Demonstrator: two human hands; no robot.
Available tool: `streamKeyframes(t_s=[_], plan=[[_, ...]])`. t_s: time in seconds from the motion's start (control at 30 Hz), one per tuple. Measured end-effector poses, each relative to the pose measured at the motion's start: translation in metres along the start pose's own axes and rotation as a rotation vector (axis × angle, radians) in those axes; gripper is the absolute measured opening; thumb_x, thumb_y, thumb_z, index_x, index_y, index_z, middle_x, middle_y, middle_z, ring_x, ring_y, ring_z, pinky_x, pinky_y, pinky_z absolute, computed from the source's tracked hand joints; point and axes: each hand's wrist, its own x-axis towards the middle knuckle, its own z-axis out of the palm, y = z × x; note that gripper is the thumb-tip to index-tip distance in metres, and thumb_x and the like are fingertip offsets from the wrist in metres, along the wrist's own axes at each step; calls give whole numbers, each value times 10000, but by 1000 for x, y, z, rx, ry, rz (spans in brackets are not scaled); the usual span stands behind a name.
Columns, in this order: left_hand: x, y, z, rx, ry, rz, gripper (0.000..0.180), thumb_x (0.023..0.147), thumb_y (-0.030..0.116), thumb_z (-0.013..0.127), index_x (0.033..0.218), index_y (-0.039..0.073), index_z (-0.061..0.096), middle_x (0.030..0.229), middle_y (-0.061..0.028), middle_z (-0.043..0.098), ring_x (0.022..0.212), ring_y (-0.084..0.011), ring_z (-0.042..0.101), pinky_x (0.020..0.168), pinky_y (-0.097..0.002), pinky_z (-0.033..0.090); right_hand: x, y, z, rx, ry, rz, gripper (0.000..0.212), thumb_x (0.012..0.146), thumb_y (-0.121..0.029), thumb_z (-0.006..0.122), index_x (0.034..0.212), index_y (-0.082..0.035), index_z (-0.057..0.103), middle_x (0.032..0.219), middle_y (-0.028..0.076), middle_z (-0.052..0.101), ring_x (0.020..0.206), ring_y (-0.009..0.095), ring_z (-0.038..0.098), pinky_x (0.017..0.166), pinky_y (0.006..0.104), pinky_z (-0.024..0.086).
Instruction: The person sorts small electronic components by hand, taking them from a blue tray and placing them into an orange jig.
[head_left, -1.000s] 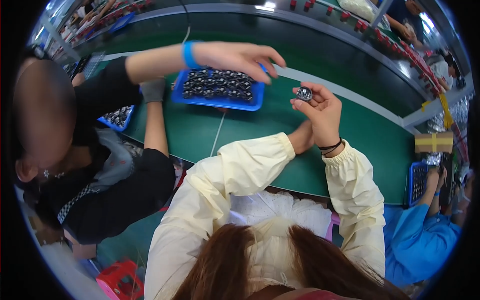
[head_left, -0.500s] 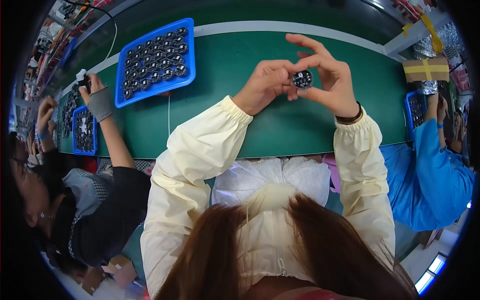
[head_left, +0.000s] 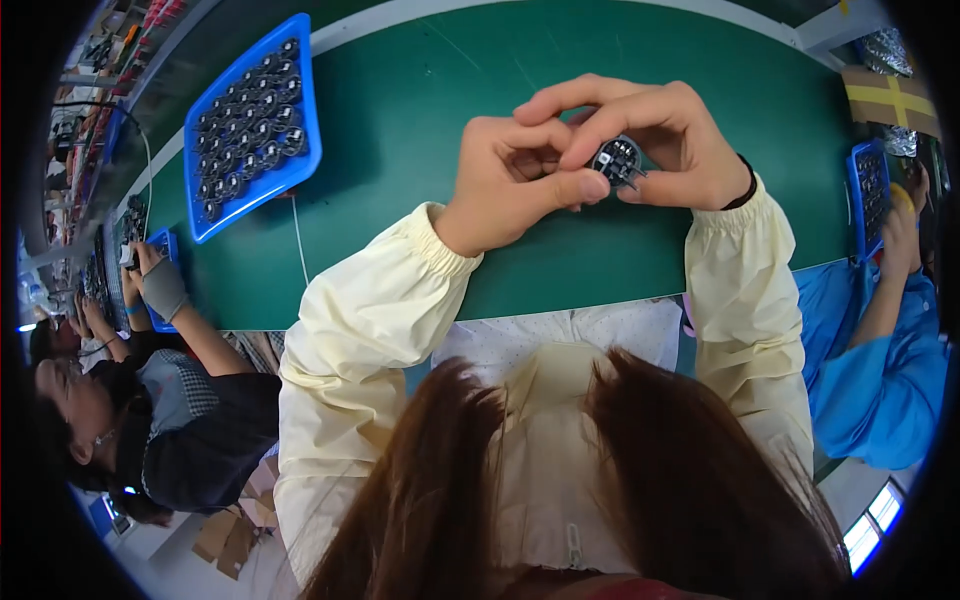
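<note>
Above the green table (head_left: 400,130) I hold a small round black circuit board (head_left: 617,160) between both hands. Light-coloured components dot its face, and short prongs stick out at its lower right edge. My left hand (head_left: 515,180) is closed, its thumb tip against the board's left edge. My right hand (head_left: 680,140) curves over from the other side, its fingers at the top of the board and its thumb beneath. Some fingertips behind the board are hidden.
A blue tray (head_left: 312,140) with several rows of similar round boards stands at the upper left. To the left, a person with a grey hand wrap (head_left: 163,290) works beside another blue tray (head_left: 165,245). A person in a blue sleeve (head_left: 870,370) sits right, by a blue tray (head_left: 857,205).
The board has tilted, so its side and prongs show. My right fingers, spread before, have folded over it, and my left thumb has come to its edge. The whole view has shifted.
</note>
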Motion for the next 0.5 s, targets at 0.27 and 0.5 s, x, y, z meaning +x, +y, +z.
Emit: streamKeyframes(t_s=[0.27,0.5], plan=[[-1,-6,4,78,5,8,87,738,-36,696,792,-47,628,771,-80,632,649,-105,588,585,-218,492,-4,19,-8,81,-56,-51,361,575,21,549,920,44,652,1153,267,532,1017,308,568,895,378,439],[-1,-4,5,7,11,-87,91,733,-21,704,771,-41,624,747,-90,637,636,-117,606,566,-218,507,-5,24,-9,126,-82,-62,391,558,6,550,933,68,640,1167,295,508,1001,313,570,880,373,446]])
